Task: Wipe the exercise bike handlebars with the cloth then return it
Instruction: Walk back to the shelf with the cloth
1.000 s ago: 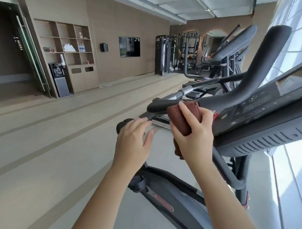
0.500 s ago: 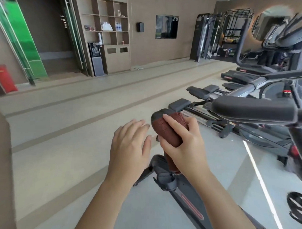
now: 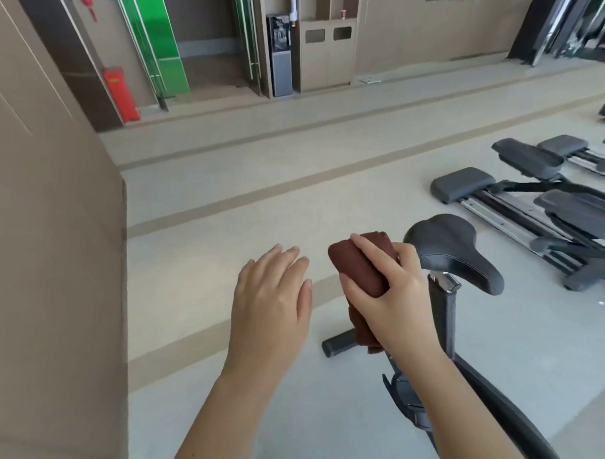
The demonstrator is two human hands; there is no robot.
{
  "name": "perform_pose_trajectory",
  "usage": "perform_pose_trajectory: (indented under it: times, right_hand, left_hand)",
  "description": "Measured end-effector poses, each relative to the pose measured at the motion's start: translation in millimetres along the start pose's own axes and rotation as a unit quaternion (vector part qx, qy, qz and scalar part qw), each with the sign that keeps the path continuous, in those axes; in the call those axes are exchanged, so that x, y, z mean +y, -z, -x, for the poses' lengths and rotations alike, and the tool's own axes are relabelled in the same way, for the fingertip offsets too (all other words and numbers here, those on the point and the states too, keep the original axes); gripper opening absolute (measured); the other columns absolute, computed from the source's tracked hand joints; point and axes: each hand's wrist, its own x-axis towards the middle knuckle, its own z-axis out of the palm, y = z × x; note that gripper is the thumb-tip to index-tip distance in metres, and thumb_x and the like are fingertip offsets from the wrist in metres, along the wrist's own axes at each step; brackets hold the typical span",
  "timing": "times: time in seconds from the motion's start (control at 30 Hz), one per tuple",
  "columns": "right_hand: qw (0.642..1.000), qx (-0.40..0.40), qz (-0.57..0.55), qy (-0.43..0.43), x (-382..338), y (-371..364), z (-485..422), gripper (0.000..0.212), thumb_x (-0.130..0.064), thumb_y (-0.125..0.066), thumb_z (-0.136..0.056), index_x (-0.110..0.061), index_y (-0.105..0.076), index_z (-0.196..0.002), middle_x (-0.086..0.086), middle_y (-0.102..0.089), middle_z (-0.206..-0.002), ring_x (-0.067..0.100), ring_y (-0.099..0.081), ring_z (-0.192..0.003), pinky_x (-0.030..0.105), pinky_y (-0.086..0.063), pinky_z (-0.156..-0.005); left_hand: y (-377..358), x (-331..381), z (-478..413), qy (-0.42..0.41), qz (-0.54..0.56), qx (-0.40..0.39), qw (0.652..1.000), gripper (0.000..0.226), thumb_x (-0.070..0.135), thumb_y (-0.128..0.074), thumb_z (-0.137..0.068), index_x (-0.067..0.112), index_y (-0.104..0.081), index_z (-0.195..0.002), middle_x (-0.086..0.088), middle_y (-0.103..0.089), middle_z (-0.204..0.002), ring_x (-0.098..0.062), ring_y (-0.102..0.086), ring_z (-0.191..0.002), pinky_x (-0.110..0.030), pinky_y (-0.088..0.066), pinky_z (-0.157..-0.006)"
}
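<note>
Currently gripping the folded dark-red cloth in the right hand, curling the fingers over its upper face and pinching from below with the thumb, letting a loose end hang down under the palm. Holding the left hand flat and relaxed just left of the cloth, fingers straight, touching nothing. Carrying the cloth in the air at the near centre of the scene, just left of the black bike saddle and above the seat post; not possible to tell whether the knuckles are brushing the saddle's nose.

Looking away from the front of the bike: seeing no handlebars at all, only the saddle, the post, the rear foot on the pale floor and a dark frame tube at the near right.

Judging the wiping part as probably done, or at least set aside, going by the cloth being off the bars and bunched in a carrying grip. Not being able to check how well the bars were covered.

Leaving the return as the open step: cloth in the grip, not yet put down anywhere. Not showing its proper place either; possibly lying toward the far wall, by the cabinet and the water dispenser, though only guessing there.
</note>
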Motion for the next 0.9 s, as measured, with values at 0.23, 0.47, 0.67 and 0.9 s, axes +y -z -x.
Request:
perform_pose_trajectory:
  times: [0.23, 0.47, 0.67, 0.9]
  right_hand:
    - [0.999, -0.036, -0.010, -0.014, 8, -122, -106, 0.047, -0.021, -0.070, -0.076, -0.039, -0.058, -0.118, -0.005, -0.045, -0.111, -0.023, -0.043, -0.090, -0.006, -0.031, -0.074]
    - [0.996, -0.073, -0.037, 0.025, -29, -247, -231, 0.048, -0.018, -0.070, -0.075, -0.039, -0.059, -0.117, -0.008, -0.044, -0.109, -0.021, -0.046, -0.089, 0.001, -0.041, -0.066]
    - [0.998, -0.054, -0.027, -0.007, -14, -291, -324, 0.048, -0.022, -0.069, -0.076, -0.046, -0.056, -0.116, -0.014, -0.041, -0.108, -0.014, -0.052, -0.085, 0.009, -0.044, -0.047]
    - [0.995, -0.011, -0.072, -0.066, 46, -316, -461, 0.049, -0.024, -0.069, -0.076, -0.056, -0.054, -0.109, -0.021, -0.042, -0.104, -0.012, -0.053, -0.083, 0.017, -0.047, -0.038]
  left_hand:
    - [-45, -130, -67, 0.052, -0.020, -0.010, 0.998, 0.024, 0.012, -0.057, -0.080, 0.003, -0.067, -0.100, -0.012, -0.067, -0.109, -0.031, -0.059, -0.107, -0.048, -0.045, -0.090]
    - [-51, -268, -162, 0.072, -0.049, 0.003, 0.996, 0.024, 0.011, -0.057, -0.078, 0.003, -0.067, -0.099, -0.012, -0.067, -0.109, -0.032, -0.060, -0.107, -0.052, -0.042, -0.091]
    - [-95, -320, -253, 0.044, -0.015, -0.013, 0.999, 0.024, 0.011, -0.058, -0.079, 0.004, -0.068, -0.099, -0.010, -0.067, -0.110, -0.030, -0.060, -0.108, -0.049, -0.043, -0.092]
    - [-198, -364, -388, -0.018, 0.016, -0.023, 0.999, 0.030, 0.018, -0.045, -0.085, 0.003, -0.067, -0.100, -0.011, -0.067, -0.110, -0.030, -0.060, -0.107, -0.050, -0.045, -0.090]
